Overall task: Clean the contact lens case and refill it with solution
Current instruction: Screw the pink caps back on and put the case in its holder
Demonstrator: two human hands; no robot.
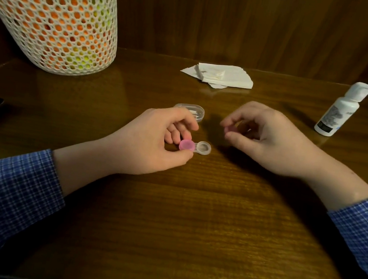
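One lens case sits mid-tabletop, pinched by the left hand fingers at its one capped well; the other well is open. The right hand fingers grip one pink cap. One solution bottle stands far right; one tissue stack lies far centre.

Both forearms reached forward in blue checked sleeves. The left hand curled palm inward, thumb and fingertips pinched together around something small. Just to its right, a little farther forward, the right hand made a similar pinch, thumb meeting forefinger.
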